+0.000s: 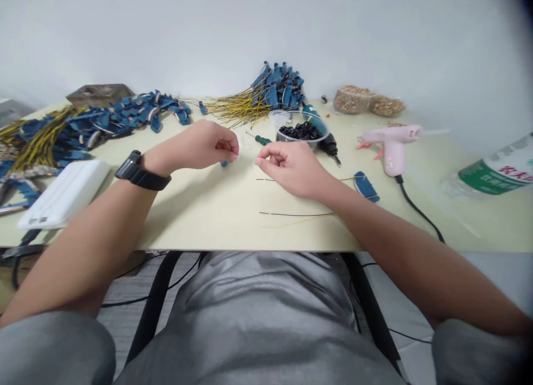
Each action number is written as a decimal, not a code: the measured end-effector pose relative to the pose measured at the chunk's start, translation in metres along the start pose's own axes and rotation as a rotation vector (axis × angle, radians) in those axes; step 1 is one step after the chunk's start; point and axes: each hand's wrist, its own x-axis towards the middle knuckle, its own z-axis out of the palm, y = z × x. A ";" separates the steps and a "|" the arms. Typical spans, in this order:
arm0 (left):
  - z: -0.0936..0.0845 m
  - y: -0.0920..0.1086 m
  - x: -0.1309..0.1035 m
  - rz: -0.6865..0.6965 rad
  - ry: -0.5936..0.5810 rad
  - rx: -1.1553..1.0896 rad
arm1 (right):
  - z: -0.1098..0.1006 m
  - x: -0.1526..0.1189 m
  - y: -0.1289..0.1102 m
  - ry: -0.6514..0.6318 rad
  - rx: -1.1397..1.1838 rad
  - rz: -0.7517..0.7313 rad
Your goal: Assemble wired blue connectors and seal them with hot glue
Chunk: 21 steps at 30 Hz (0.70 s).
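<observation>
Both hands are over the middle of the table, a small gap between them. My left hand, below a black wristband, is closed in a pinch on something tiny and pale that I cannot make out. A bit of blue shows just under its fingers. My right hand is also pinched, thumb against forefinger; what it holds, if anything, is too small to name. Beneath the right hand and forearm lie thin wires, with a blue piece right of the forearm.
Behind my right hand stand a clear bowl of black pieces and a green screwdriver. Blue pieces with yellow wires are piled behind. A pink glue gun and bottle are right, a white power bank left.
</observation>
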 end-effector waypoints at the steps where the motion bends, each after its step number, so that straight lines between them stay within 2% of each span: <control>1: -0.001 -0.003 0.001 -0.010 0.029 0.030 | 0.000 0.000 0.001 -0.001 -0.003 -0.005; 6: 0.001 -0.023 0.006 -0.068 0.152 0.141 | -0.002 0.002 -0.001 -0.011 -0.028 -0.017; 8: 0.002 -0.034 0.009 -0.125 0.142 0.173 | -0.009 0.001 -0.011 -0.018 -0.058 -0.032; 13: 0.001 -0.061 0.017 -0.199 0.002 0.215 | -0.050 -0.021 -0.047 -0.035 -0.222 -0.088; 15: 0.000 -0.072 0.019 -0.192 -0.023 0.230 | -0.072 -0.041 -0.049 0.050 -0.293 -0.080; 17: 0.000 -0.082 0.021 -0.188 -0.033 0.236 | -0.093 -0.069 -0.036 0.243 -0.372 -0.041; 19: 0.000 -0.090 0.022 -0.203 -0.041 0.232 | -0.113 -0.101 -0.008 0.415 -0.479 0.060; 21: 0.000 -0.095 0.023 -0.211 -0.036 0.228 | -0.133 -0.130 0.027 0.480 -0.596 0.280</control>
